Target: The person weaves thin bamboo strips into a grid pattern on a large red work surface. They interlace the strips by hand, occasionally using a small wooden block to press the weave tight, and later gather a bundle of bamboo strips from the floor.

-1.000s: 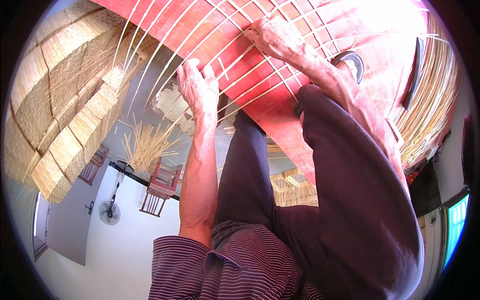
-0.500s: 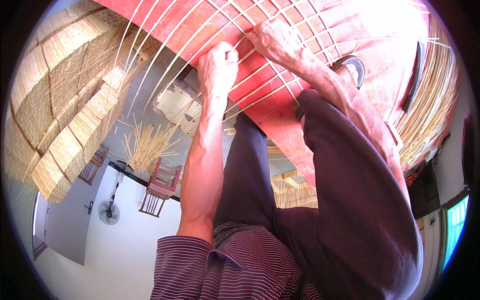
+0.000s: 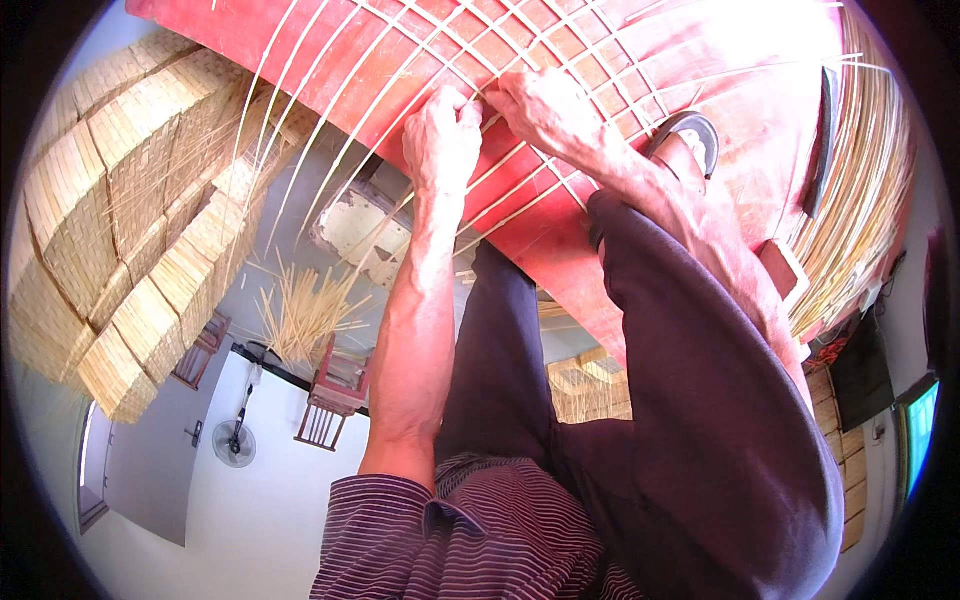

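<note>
An open lattice of pale bamboo-like strips (image 3: 540, 40) lies over a red board (image 3: 770, 150), with long loose ends reaching past the board's left edge. My left hand (image 3: 438, 145) is closed at the near side of the lattice, thumb and fingers pinched on one strip. Just to its right, my right hand (image 3: 548, 112) is bent over the same area, its fingertips pinching at a strip too. The fingertips of both hands nearly meet. What lies right under the fingers is partly hidden.
Stacked woven panels (image 3: 130, 210) stand at left. Cut strips (image 3: 305, 310) lie in a heap near a small reddish chair (image 3: 335, 390). A thick bundle of long strips (image 3: 860, 190) rests at right. My sandalled foot (image 3: 690, 140) is on the board; a fan (image 3: 235, 443) stands beyond.
My right hand has shifted slightly left and down, closer to my left hand. My view has moved a little, so the lattice and surroundings sit differently. Both hands stay closed.
</note>
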The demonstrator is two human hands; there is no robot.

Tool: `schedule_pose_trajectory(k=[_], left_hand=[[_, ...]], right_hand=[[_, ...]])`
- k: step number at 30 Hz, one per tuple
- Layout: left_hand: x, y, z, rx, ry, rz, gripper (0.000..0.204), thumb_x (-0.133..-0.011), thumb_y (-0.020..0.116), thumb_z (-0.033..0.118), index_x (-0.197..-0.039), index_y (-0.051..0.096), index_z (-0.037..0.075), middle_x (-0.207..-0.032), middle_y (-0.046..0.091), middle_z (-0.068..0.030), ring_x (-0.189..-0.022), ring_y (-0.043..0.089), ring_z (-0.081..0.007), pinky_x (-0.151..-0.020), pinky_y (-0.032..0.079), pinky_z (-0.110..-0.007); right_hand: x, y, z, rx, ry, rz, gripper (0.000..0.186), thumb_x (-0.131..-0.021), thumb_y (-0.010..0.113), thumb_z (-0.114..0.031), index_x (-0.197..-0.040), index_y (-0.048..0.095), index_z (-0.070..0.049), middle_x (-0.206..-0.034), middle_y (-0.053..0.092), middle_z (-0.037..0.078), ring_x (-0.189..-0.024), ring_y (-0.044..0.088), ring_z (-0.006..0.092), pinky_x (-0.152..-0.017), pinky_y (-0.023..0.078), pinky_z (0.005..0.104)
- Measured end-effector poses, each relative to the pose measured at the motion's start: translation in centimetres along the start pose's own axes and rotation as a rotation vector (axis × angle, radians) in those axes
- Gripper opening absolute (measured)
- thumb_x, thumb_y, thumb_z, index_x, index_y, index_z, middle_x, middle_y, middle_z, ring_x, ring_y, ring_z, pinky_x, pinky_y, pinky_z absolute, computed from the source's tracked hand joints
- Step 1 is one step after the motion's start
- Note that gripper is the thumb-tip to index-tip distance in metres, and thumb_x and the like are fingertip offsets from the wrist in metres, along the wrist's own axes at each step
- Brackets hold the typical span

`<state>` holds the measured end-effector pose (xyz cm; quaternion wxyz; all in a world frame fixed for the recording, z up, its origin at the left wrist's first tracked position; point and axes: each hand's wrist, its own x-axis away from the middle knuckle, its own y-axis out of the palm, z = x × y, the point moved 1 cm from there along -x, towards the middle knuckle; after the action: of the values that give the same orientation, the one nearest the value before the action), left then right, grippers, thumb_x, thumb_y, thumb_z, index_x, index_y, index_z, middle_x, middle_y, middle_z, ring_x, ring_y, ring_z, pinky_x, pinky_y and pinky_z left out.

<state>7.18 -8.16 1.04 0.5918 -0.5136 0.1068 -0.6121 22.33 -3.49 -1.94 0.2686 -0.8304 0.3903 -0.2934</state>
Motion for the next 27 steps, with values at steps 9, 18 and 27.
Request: schedule_pose_trajectory(k=[9, 18, 27], left_hand=[[-0.7, 1.2, -1.6, 0.099, 0.045, 0.062, 0.025, -0.09, 0.07, 0.026, -0.081, 0.062, 0.004, -0.068, 0.064, -0.0161, -0.067, 0.064, -0.0357, -0.062, 0.048, -0.048], [0.6, -0.1, 0.6, -0.086, 0.239, 0.326, 0.019, -0.087, 0.073, 0.019, -0.091, 0.062, 0.004, -0.072, 0.066, -0.0148, -0.071, 0.065, -0.0347, -0.067, 0.05, -0.045], [-2.0, -0.1, 2.3, -0.037, 0.445, 0.192, 0.015, -0.086, 0.069, 0.012, -0.096, 0.062, 0.004, -0.085, 0.065, -0.0166, -0.08, 0.065, -0.0354, -0.072, 0.051, -0.045]], right_hand=[[3.0, -2.2, -0.2, -0.337, 0.051, 0.139, 0.018, -0.091, 0.063, -0.019, -0.085, 0.06, -0.002, -0.069, 0.064, 0.02, -0.071, 0.067, 0.0397, -0.064, 0.052, 0.0477], [1.2, -6.0, 3.2, -0.175, 0.341, 0.308, 0.029, -0.09, 0.066, -0.025, -0.076, 0.066, 0.001, -0.065, 0.063, 0.022, -0.063, 0.067, 0.0363, -0.062, 0.053, 0.0447], [-0.3, -5.8, 3.8, -0.224, 0.449, 0.289, 0.037, -0.091, 0.066, -0.037, -0.079, 0.071, -0.002, -0.062, 0.063, 0.02, -0.061, 0.068, 0.0345, -0.061, 0.054, 0.0449]])
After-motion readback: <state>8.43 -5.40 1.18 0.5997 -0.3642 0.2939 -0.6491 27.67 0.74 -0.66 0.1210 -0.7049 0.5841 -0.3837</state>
